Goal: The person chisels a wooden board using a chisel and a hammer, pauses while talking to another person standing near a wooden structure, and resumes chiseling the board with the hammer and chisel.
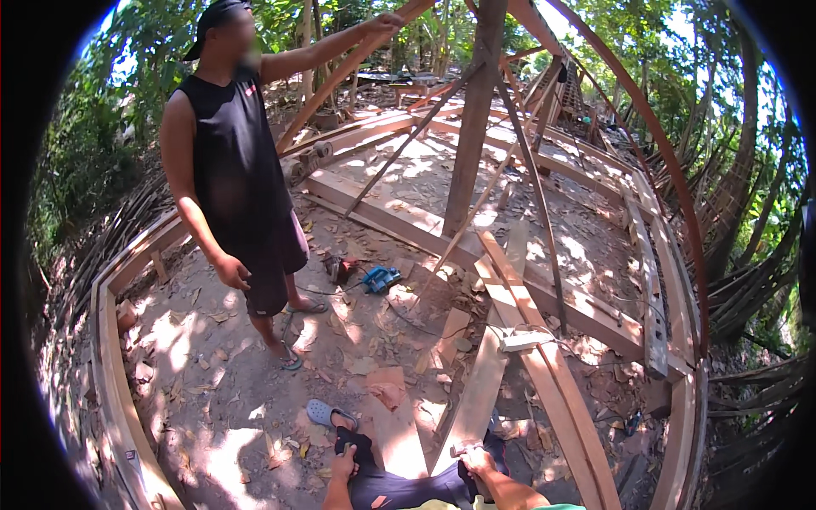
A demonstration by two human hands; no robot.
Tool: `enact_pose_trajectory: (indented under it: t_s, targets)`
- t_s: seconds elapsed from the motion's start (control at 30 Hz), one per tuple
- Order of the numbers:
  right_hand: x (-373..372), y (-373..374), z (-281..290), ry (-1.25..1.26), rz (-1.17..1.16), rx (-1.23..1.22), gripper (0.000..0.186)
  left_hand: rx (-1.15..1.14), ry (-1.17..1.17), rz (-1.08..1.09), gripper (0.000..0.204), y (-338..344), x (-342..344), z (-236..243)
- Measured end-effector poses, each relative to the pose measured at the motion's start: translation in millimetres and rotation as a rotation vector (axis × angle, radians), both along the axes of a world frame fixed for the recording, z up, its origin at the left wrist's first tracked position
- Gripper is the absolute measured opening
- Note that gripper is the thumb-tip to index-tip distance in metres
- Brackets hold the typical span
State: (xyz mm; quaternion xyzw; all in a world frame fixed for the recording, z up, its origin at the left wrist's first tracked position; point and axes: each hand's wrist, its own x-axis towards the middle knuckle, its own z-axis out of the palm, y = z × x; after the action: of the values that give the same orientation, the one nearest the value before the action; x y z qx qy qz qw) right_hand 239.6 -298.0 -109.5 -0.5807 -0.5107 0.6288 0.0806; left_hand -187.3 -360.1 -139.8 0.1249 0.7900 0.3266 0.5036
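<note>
My left hand (344,464) rests against my dark trouser leg, near the knee. Its fingers are too small and partly hidden to tell their pose. Over my other thigh, my right hand (478,460) is closed. A small pale piece shows at its fingertips, but what it is I cannot make out. Between my legs a flat wooden board (398,425) lies on the ground. A longer plank (478,387) runs away from my right hand, and two narrow timbers (544,374) lean across it. A whitish block (525,341) rests on those timbers.
To the left a person (238,161) in a dark sleeveless top stands with one arm stretched to a slanted beam. A blue power tool (380,279) and a red tool (342,269) lie on leaf-strewn ground. A thick beam (586,306) crosses ahead, with an upright post (470,144) behind. Curved timber framing (110,357) surrounds us.
</note>
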Motion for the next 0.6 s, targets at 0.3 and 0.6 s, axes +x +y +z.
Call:
enact_pose_trajectory:
  t_s: [0.3, 0.6]
  targets:
    - [39, -3, -88, -0.139, -0.205, 0.084, 0.046, -0.006, 0.018, -0.129, 0.057, 31, 27, 3]
    - [69, 0, -107, -0.043, -0.082, 0.017, 0.061, 0.017, 0.012, -0.161, 0.048, 42, 41, 17]
